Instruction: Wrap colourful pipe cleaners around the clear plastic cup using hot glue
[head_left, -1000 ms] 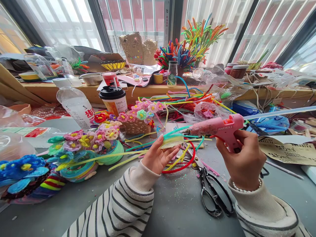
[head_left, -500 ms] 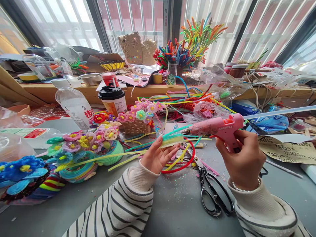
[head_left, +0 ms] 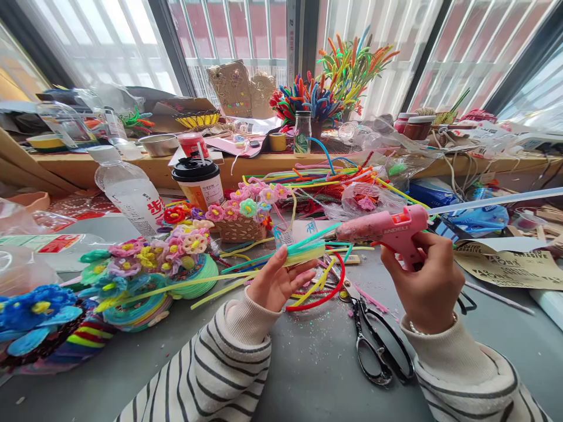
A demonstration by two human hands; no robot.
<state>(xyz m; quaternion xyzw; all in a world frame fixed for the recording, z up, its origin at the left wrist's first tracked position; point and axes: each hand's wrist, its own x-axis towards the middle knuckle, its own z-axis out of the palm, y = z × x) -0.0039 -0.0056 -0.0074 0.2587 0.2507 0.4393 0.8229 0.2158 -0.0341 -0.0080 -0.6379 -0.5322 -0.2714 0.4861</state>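
Note:
My left hand [head_left: 277, 281] holds a pale yellow strip [head_left: 305, 254] between thumb and fingers, with teal pipe cleaners [head_left: 264, 258] lying along it. My right hand [head_left: 424, 278] is wrapped round the handle of a pink glue gun [head_left: 402, 227]. A long glue stick [head_left: 492, 202] sticks out of its back. The nozzle points left and is at the right end of the yellow strip; whether it touches cannot be told. Under the hands lie a red pipe cleaner loop [head_left: 341, 287] and black-handled scissors [head_left: 378, 346].
Pipe cleaner flowers [head_left: 149, 258] stand on the left, near a plastic bottle [head_left: 129, 193] and a lidded cup [head_left: 197, 184]. Behind is a heap of pipe cleaners [head_left: 308, 181] before the wooden ledge. Sandpaper [head_left: 505, 266] lies at the right.
The whole view has shifted slightly, so things appear a little further left. Both hands keep their holds, and the glue gun stays at the strip's end.

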